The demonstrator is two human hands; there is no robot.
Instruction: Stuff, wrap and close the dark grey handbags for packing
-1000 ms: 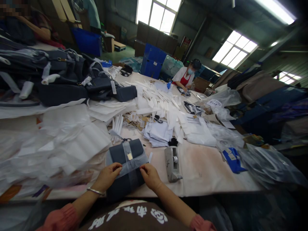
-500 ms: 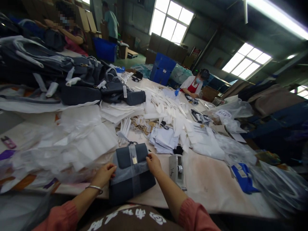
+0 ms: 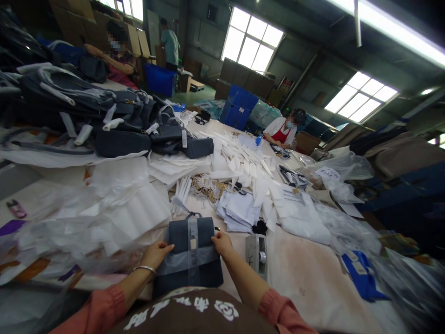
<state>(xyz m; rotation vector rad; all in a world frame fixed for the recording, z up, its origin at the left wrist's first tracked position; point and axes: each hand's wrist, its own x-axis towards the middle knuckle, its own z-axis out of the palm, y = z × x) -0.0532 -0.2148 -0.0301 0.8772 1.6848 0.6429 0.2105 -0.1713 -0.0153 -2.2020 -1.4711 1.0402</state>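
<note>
Pale, stained worktable (image 3: pixel 302 278) stretches beneath heaps of thin white sheets (image 3: pixel 132 213). On it, between the hands, lies a dark blue-grey flap bag (image 3: pixel 179 235) banded with translucent plastic film (image 3: pixel 174 263). The right hand (image 3: pixel 222 243) pinches the bag's right edge; the left hand (image 3: pixel 156 254) has bunched fingertips at its left side, though whether they grip film, I cannot tell.

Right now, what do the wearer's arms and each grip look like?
Coral-pink sleeves with gathered cuffs, ending partway down the forearms. Silver-coloured bangle on the left wrist, none visible on the right. Left grip and right grip: bare, no gloves.
</note>
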